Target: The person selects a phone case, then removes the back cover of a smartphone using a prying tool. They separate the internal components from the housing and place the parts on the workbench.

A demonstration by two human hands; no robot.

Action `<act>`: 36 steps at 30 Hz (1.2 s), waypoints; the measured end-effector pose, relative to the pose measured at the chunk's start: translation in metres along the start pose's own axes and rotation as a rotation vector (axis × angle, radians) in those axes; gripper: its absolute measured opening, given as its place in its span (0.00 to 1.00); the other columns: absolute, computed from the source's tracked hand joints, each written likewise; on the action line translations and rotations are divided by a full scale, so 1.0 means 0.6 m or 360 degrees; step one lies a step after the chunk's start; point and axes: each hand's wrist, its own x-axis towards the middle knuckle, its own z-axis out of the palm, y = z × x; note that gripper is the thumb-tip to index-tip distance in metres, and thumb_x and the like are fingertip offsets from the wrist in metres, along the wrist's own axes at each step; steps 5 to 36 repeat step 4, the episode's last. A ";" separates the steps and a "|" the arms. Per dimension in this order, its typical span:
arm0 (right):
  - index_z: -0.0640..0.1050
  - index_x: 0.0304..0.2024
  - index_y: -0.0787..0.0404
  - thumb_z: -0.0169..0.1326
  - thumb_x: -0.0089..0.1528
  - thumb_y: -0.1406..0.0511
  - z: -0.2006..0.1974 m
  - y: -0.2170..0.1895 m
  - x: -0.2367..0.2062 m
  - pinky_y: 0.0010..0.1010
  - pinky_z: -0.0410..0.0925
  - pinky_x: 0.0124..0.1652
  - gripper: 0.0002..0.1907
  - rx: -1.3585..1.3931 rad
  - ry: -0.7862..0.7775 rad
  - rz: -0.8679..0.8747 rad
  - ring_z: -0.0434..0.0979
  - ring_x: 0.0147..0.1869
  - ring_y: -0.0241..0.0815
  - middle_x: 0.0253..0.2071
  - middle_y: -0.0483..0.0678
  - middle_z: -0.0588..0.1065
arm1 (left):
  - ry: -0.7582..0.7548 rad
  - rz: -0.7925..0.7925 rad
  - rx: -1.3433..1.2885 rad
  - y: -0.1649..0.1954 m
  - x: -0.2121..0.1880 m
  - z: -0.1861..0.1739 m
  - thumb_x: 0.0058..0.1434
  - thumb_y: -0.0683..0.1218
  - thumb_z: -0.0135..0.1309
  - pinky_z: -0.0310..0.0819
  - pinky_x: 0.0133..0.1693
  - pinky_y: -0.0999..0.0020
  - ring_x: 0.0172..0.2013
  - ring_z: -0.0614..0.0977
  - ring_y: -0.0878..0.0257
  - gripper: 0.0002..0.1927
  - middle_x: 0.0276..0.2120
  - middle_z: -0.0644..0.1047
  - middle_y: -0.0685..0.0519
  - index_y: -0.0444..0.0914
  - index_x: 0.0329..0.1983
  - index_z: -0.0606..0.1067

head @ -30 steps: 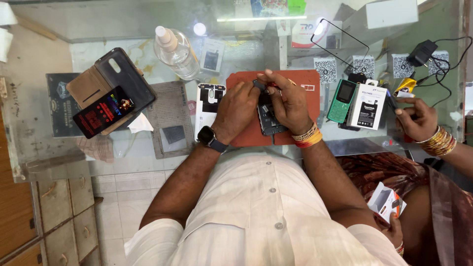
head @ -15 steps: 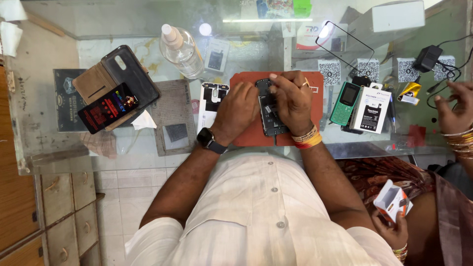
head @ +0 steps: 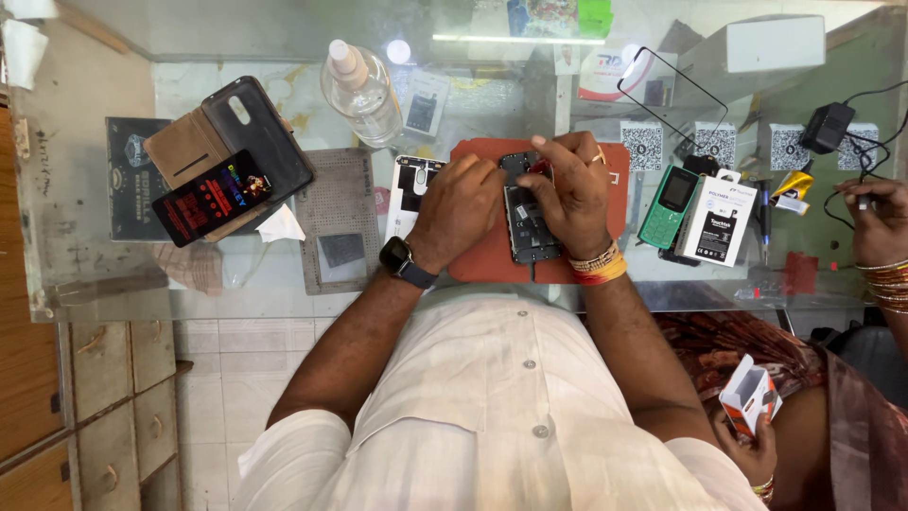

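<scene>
Head view: two hands work on an opened phone lying on a red mat on a glass counter.

Nearest the camera, the left hand [head: 465, 202], a dark watch on its wrist, rests at the opened phone's [head: 530, 227] left edge, fingers curled against it, seemingly to steady it; whether they actually pinch it cannot be told. The right hand [head: 567, 194], with bangles at the wrist, covers the phone's right side, its fingers pressing down near the top end. The phone lies back-up in the middle of the red mat [head: 619, 194], probably to keep it from sliding on glass. Left of the mat lie a white phone cover [head: 409, 189] and a grey grid pad [head: 339, 220]; right of it stand a green keypad phone [head: 668, 206] and a white box [head: 724, 220]. Beyond the mat's far-left corner stands a clear spray bottle [head: 361, 87]. At the far right, another person's hand [head: 875, 222] touches a black cable.
</scene>
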 end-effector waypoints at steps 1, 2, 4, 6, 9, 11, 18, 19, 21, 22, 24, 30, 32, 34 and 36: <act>0.73 0.64 0.60 0.61 0.63 0.76 -0.002 0.002 -0.001 0.32 0.71 0.45 0.27 0.0072 -0.0024 0.0045 0.77 0.46 0.46 0.44 0.54 0.76 | 0.0005 0.0015 -0.0009 0.001 0.005 0.000 0.58 0.38 0.56 0.72 0.42 0.57 0.39 0.76 0.52 0.06 0.33 0.74 0.48 0.33 0.39 0.77; 0.73 0.66 0.60 0.57 0.65 0.78 -0.004 0.004 -0.003 0.31 0.72 0.46 0.27 0.0146 -0.0049 0.0088 0.78 0.48 0.45 0.45 0.53 0.78 | 0.0002 0.0028 0.0006 0.001 0.009 0.000 0.59 0.38 0.56 0.72 0.43 0.57 0.40 0.76 0.52 0.06 0.34 0.74 0.48 0.34 0.40 0.78; 0.70 0.68 0.60 0.53 0.67 0.79 -0.001 0.008 -0.007 0.33 0.73 0.48 0.28 0.0208 -0.0097 0.0120 0.79 0.50 0.46 0.47 0.53 0.79 | -0.0009 0.0057 0.0032 0.004 0.014 -0.002 0.62 0.39 0.57 0.71 0.45 0.57 0.41 0.76 0.53 0.07 0.35 0.73 0.49 0.34 0.43 0.80; 0.70 0.68 0.60 0.53 0.67 0.79 -0.001 0.008 -0.007 0.33 0.73 0.48 0.28 0.0208 -0.0097 0.0120 0.79 0.50 0.46 0.47 0.53 0.79 | -0.0009 0.0057 0.0032 0.004 0.014 -0.002 0.62 0.39 0.57 0.71 0.45 0.57 0.41 0.76 0.53 0.07 0.35 0.73 0.49 0.34 0.43 0.80; 0.70 0.68 0.60 0.53 0.67 0.79 -0.001 0.008 -0.007 0.33 0.73 0.48 0.28 0.0208 -0.0097 0.0120 0.79 0.50 0.46 0.47 0.53 0.79 | -0.0009 0.0057 0.0032 0.004 0.014 -0.002 0.62 0.39 0.57 0.71 0.45 0.57 0.41 0.76 0.53 0.07 0.35 0.73 0.49 0.34 0.43 0.80; 0.70 0.68 0.60 0.53 0.67 0.79 -0.001 0.008 -0.007 0.33 0.73 0.48 0.28 0.0208 -0.0097 0.0120 0.79 0.50 0.46 0.47 0.53 0.79 | -0.0009 0.0057 0.0032 0.004 0.014 -0.002 0.62 0.39 0.57 0.71 0.45 0.57 0.41 0.76 0.53 0.07 0.35 0.73 0.49 0.34 0.43 0.80; 0.70 0.68 0.60 0.53 0.67 0.79 -0.001 0.008 -0.007 0.33 0.73 0.48 0.28 0.0208 -0.0097 0.0120 0.79 0.50 0.46 0.47 0.53 0.79 | -0.0009 0.0057 0.0032 0.004 0.014 -0.002 0.62 0.39 0.57 0.71 0.45 0.57 0.41 0.76 0.53 0.07 0.35 0.73 0.49 0.34 0.43 0.80; 0.70 0.68 0.60 0.53 0.67 0.79 -0.001 0.008 -0.007 0.33 0.73 0.48 0.28 0.0208 -0.0097 0.0120 0.79 0.50 0.46 0.47 0.53 0.79 | -0.0009 0.0057 0.0032 0.004 0.014 -0.002 0.62 0.39 0.57 0.71 0.45 0.57 0.41 0.76 0.53 0.07 0.35 0.73 0.49 0.34 0.43 0.80; 0.70 0.68 0.60 0.53 0.67 0.79 -0.001 0.008 -0.007 0.33 0.73 0.48 0.28 0.0208 -0.0097 0.0120 0.79 0.50 0.46 0.47 0.53 0.79 | -0.0009 0.0057 0.0032 0.004 0.014 -0.002 0.62 0.39 0.57 0.71 0.45 0.57 0.41 0.76 0.53 0.07 0.35 0.73 0.49 0.34 0.43 0.80; 0.70 0.68 0.60 0.53 0.67 0.79 -0.001 0.008 -0.007 0.33 0.73 0.48 0.28 0.0208 -0.0097 0.0120 0.79 0.50 0.46 0.47 0.53 0.79 | -0.0009 0.0057 0.0032 0.004 0.014 -0.002 0.62 0.39 0.57 0.71 0.45 0.57 0.41 0.76 0.53 0.07 0.35 0.73 0.49 0.34 0.43 0.80; 0.70 0.68 0.60 0.53 0.67 0.79 -0.001 0.008 -0.007 0.33 0.73 0.48 0.28 0.0208 -0.0097 0.0120 0.79 0.50 0.46 0.47 0.53 0.79 | -0.0009 0.0057 0.0032 0.004 0.014 -0.002 0.62 0.39 0.57 0.71 0.45 0.57 0.41 0.76 0.53 0.07 0.35 0.73 0.49 0.34 0.43 0.80; 0.70 0.68 0.60 0.53 0.67 0.79 -0.001 0.008 -0.007 0.33 0.73 0.48 0.28 0.0208 -0.0097 0.0120 0.79 0.50 0.46 0.47 0.53 0.79 | -0.0009 0.0057 0.0032 0.004 0.014 -0.002 0.62 0.39 0.57 0.71 0.45 0.57 0.41 0.76 0.53 0.07 0.35 0.73 0.49 0.34 0.43 0.80; 0.70 0.68 0.60 0.53 0.67 0.79 -0.001 0.008 -0.007 0.33 0.73 0.48 0.28 0.0208 -0.0097 0.0120 0.79 0.50 0.46 0.47 0.53 0.79 | -0.0009 0.0057 0.0032 0.004 0.014 -0.002 0.62 0.39 0.57 0.71 0.45 0.57 0.41 0.76 0.53 0.07 0.35 0.73 0.49 0.34 0.43 0.80; 0.70 0.68 0.60 0.53 0.67 0.79 -0.001 0.008 -0.007 0.33 0.73 0.48 0.28 0.0208 -0.0097 0.0120 0.79 0.50 0.46 0.47 0.53 0.79 | -0.0009 0.0057 0.0032 0.004 0.014 -0.002 0.62 0.39 0.57 0.71 0.45 0.57 0.41 0.76 0.53 0.07 0.35 0.73 0.49 0.34 0.43 0.80; 0.70 0.68 0.60 0.53 0.67 0.79 -0.001 0.008 -0.007 0.33 0.73 0.48 0.28 0.0208 -0.0097 0.0120 0.79 0.50 0.46 0.47 0.53 0.79 | -0.0009 0.0057 0.0032 0.004 0.014 -0.002 0.62 0.39 0.57 0.71 0.45 0.57 0.41 0.76 0.53 0.07 0.35 0.73 0.49 0.34 0.43 0.80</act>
